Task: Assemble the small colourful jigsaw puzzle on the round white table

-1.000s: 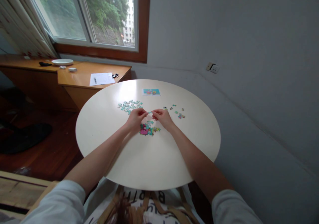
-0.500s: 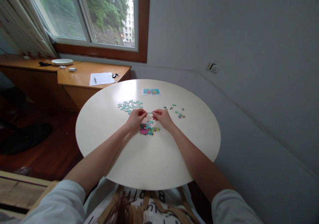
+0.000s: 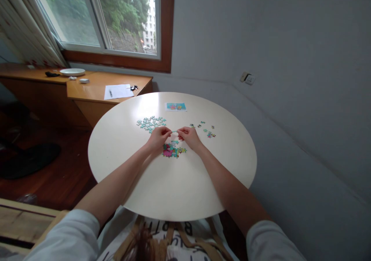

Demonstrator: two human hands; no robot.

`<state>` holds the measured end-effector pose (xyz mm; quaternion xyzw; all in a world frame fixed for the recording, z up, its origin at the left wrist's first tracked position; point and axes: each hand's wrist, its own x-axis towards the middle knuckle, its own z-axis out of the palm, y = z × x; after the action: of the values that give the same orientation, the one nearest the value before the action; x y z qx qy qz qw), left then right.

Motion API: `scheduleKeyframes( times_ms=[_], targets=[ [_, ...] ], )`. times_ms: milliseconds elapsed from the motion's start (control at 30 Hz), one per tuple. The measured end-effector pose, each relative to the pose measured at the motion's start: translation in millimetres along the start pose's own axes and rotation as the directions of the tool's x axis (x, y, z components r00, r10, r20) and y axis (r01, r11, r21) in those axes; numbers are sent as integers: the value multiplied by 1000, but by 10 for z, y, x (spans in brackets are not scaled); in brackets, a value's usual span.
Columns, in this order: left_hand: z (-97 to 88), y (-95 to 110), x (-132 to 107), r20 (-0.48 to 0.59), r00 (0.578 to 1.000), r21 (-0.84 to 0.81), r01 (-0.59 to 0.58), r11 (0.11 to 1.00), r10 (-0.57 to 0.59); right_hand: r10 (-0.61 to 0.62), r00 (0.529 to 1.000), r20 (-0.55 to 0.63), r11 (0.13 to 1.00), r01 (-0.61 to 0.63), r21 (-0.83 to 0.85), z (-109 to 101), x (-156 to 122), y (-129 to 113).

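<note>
Over the middle of a round cream table (image 3: 174, 191), my left hand (image 3: 158, 138) and my right hand (image 3: 189, 137) meet fingertip to fingertip. Both pinch small teal puzzle pieces (image 3: 174, 131) held between them, just above the tabletop. Right below the hands lies a partly joined patch of puzzle (image 3: 173, 150), pink, yellow and teal. A heap of loose teal pieces (image 3: 150, 123) lies just beyond my left hand. A few scattered pieces (image 3: 207, 131) lie to the right of my right hand.
A small reference picture (image 3: 175, 106) lies at the table's far side. A wooden desk (image 3: 95, 92) at the left back carries a paper sheet (image 3: 118, 91), keys and a white plate (image 3: 72, 72). A grey wall with a socket (image 3: 247, 79) runs close along the right.
</note>
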<state>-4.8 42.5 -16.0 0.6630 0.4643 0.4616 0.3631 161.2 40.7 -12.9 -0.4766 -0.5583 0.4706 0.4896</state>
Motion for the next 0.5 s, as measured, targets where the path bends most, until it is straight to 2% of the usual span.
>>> scheduleKeyframes(
  times_ms=[500],
  targets=[
    [-15, 29, -7, 15, 1000, -5, 0, 1000, 0, -6, 1000, 4, 1000, 6, 1, -6, 10, 10]
  ],
)
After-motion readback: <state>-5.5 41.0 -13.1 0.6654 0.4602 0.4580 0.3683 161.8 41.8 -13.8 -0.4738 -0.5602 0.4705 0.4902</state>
